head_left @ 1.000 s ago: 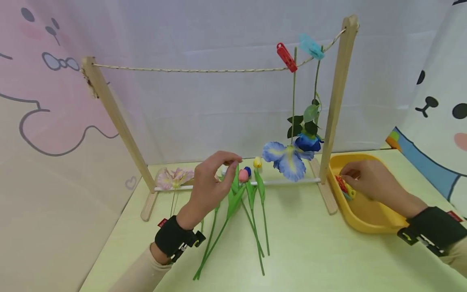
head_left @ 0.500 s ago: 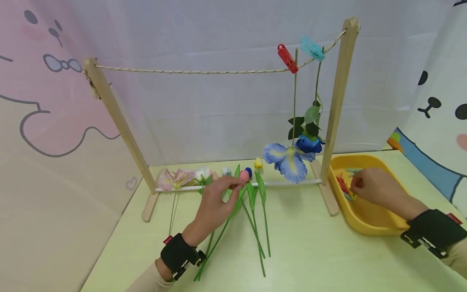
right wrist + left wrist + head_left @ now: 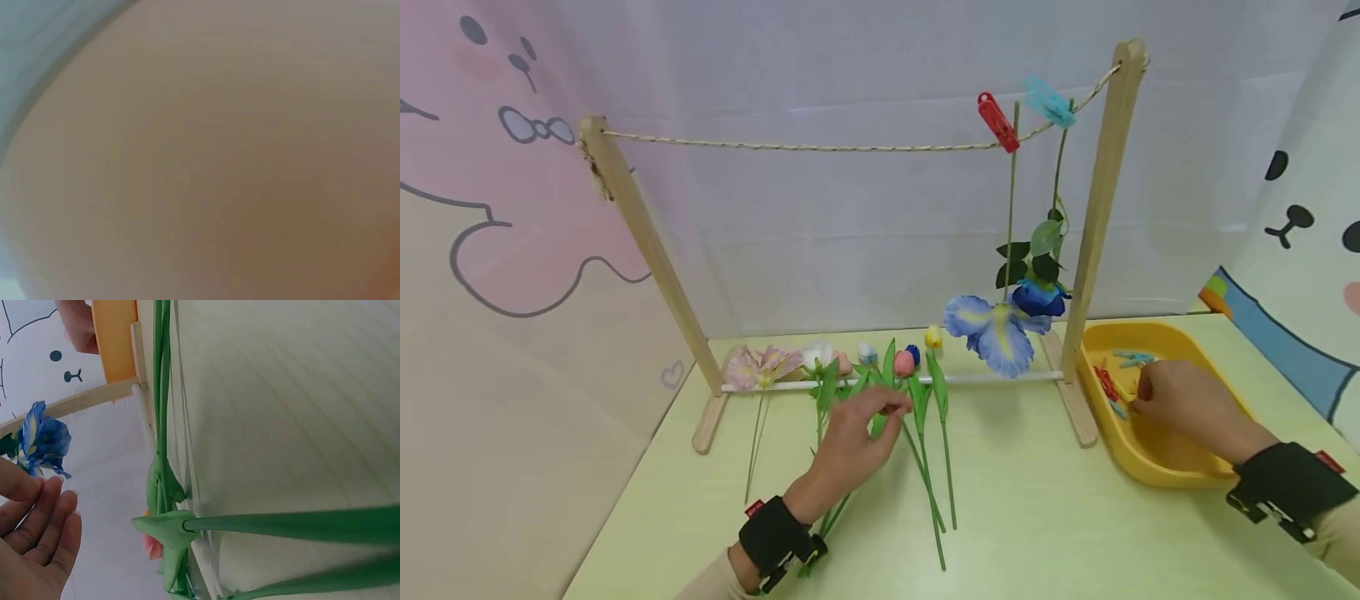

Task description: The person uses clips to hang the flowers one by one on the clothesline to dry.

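Note:
My left hand (image 3: 857, 433) hovers over the green tulip stems, thumb and index fingertips close together. In the left wrist view that hand (image 3: 37, 531) holds nothing, its other fingers loosely bent. My right hand (image 3: 1187, 404) is down in the yellow tray (image 3: 1180, 477) with curled fingers. Its fingertips meet a yellow clothespin (image 3: 1123, 392); whether they pinch it is hidden. Red clothespins (image 3: 1105, 382) and light-blue clothespins (image 3: 1133, 358) lie beside it. The right wrist view is a blur of skin. Artificial tulips, among them a pink tulip (image 3: 904, 363) and a yellow tulip (image 3: 932, 337), lie on the table.
A rope (image 3: 820, 148) spans two wooden posts. From it hang a blue iris (image 3: 1000, 333) by a red clothespin (image 3: 997, 122) and a blue rose (image 3: 1040, 298) by a light-blue clothespin (image 3: 1049, 102). A pale pink flower (image 3: 763, 367) lies near the left post (image 3: 651, 250).
My left hand has come down and slightly right over the tulips, uncovering a white flower and several blooms. My right hand has shifted a little right and down inside the tray, uncovering light-blue clothespins.

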Available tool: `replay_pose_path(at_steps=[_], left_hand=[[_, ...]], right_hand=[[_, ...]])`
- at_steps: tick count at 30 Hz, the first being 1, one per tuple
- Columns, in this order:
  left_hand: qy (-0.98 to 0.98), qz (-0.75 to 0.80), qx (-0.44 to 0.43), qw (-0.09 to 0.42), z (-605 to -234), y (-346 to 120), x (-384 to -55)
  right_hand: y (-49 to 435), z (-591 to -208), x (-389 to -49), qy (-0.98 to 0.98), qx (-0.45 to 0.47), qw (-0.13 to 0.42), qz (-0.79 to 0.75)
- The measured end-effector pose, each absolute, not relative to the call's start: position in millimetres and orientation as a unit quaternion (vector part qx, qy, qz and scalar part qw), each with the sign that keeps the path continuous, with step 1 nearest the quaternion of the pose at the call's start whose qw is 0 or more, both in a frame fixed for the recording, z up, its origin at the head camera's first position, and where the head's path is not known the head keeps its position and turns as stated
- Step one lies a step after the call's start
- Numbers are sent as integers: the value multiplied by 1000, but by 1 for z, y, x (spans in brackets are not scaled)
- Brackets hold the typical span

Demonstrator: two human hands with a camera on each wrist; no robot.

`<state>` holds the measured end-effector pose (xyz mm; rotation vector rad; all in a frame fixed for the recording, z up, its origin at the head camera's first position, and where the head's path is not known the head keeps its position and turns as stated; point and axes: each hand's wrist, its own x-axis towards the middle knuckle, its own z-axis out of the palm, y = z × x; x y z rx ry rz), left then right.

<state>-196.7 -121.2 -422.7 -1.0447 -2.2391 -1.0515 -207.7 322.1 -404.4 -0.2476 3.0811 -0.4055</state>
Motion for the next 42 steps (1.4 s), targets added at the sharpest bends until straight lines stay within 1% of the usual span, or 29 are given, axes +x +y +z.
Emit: replay_pose_path(at_steps=[8,18,28,30,34,37,42], left_hand=[[-804,-405,-382,210,-433,-119,-193],[-806,-415,-382,179,-441,-117,-187],[-810,-415,-380,162,-444,-115,-185],[-813,-415,-378,156,-444,-113,-183],[-816,-407,-380,157,-443,-108,-180],[-813,-411,-385,152,-444,-104,-179],[-804,-430,-390,125,-446,-95,-176]], right_hand=[[327,-403,-210,989,-69,38,-125],[328,-406,-208,989,-60,32,-131],[333,-380,-196,987,-41,5,-155],[332,-375,-190,988,-38,-9,-149],[318,-361,-175,986,-51,-43,-151],[300,-357,-165,982,-80,-64,-156],[260,-359,-152,974,-137,-65,-167]])
